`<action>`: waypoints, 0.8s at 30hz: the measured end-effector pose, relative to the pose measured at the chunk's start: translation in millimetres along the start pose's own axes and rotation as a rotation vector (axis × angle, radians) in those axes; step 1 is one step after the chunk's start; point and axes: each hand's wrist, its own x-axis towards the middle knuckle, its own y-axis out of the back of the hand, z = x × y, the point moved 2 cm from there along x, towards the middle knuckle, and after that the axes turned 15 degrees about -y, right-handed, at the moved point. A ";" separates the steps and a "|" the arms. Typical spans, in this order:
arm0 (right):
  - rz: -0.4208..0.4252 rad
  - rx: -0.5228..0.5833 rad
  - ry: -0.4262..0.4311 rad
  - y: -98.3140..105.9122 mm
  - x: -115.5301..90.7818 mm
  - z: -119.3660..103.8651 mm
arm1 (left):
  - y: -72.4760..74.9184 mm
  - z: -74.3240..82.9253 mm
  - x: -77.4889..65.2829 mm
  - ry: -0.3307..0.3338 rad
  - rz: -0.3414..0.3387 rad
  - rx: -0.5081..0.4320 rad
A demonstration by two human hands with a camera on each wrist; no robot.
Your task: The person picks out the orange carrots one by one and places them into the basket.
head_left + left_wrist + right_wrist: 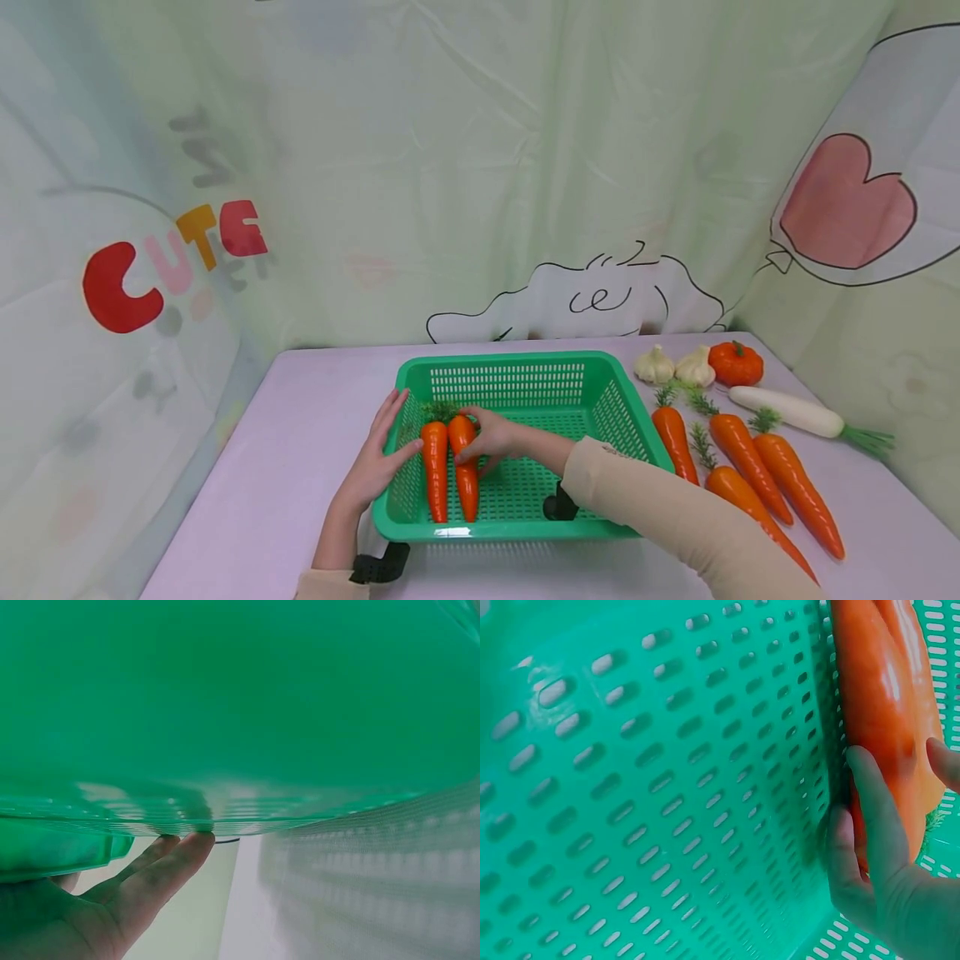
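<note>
Grips one carrot [467,492] with the right hand [487,437], with thumb and fingers curled round its upper part, inside a green basket [495,531]. Opens out the left hand [378,458] at the basket's left rim, with fingers straight and grasping nothing; points its thumb towards a second carrot [435,475], too close to tell about touching. Has both carrots side by side near the basket's left wall, with leafy tops away and tips at the near rim. Has, right of the basket on a pale table [300,417], four more carrots [750,467], two garlic bulbs [655,367], a squat orange-red vegetable [737,367] and a white radish [787,411]
</note>
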 end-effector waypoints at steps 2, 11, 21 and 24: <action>-0.013 0.019 -0.004 -0.3 -1.2 -0.4 | -0.3 0.8 0.1 -0.001 0.000 -0.001; -0.061 0.042 -0.011 2.4 -10.3 -4.4 | -1.1 1.7 0.2 0.009 0.003 -0.001; -0.035 -0.002 0.015 19.5 -20.4 -15.8 | -0.7 1.7 0.2 0.002 0.010 -0.001; -0.035 0.003 0.035 24.4 -27.5 -18.4 | -0.7 2.9 -0.1 0.003 0.009 -0.001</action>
